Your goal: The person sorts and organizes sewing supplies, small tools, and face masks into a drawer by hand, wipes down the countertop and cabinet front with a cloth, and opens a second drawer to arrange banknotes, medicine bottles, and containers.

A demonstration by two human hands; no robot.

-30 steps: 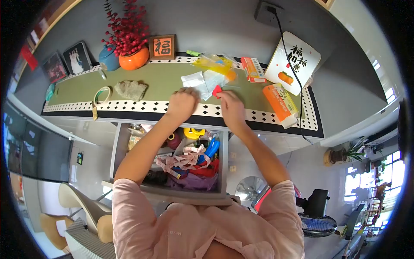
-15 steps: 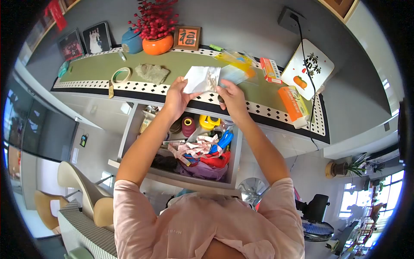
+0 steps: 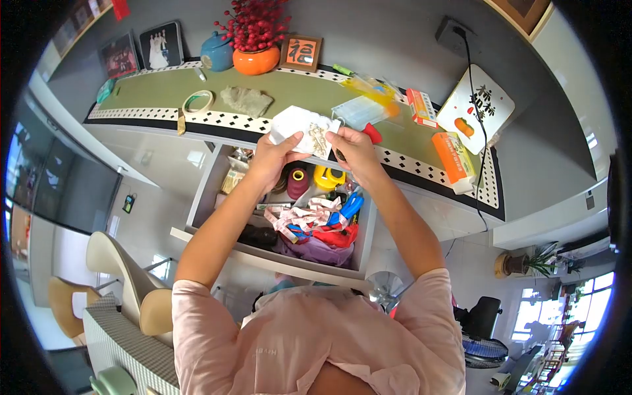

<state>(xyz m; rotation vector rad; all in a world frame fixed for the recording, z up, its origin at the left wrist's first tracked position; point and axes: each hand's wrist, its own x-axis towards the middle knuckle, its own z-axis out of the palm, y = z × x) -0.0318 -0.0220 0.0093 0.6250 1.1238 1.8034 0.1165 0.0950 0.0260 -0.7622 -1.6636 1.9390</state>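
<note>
My left hand [image 3: 273,158] pinches the left side of a small white packet [image 3: 288,121], thumb on top. At its right edge, the fingers of my right hand [image 3: 356,153] are closed on the same packet. A cluster of small pale, bead-like pieces [image 3: 318,139] shows on or in the packet; I cannot tell which. A small dark object [image 3: 340,155] shows by my right fingers, its kind unclear. Below is an open drawer [image 3: 227,247] with a maroon thread spool [image 3: 298,184], a yellow tape measure [image 3: 328,178], a pink-white ribbon-like strip [image 3: 309,214] and purple cloth [image 3: 317,253].
On the green mat [image 3: 158,89] lie a tape roll [image 3: 209,99], a grey cloth [image 3: 246,101], a pale blue mask-like item [image 3: 356,114] and a red object [image 3: 372,133]. Boxes [image 3: 452,158] stand at right beside a hanging black cable [image 3: 482,131]. An orange vase [image 3: 257,62] stands behind.
Both hands have lowered the packet slightly, and more of the pale bead-like pieces shows. The red object beside my right hand has come into view. The camera view has shifted a little.
</note>
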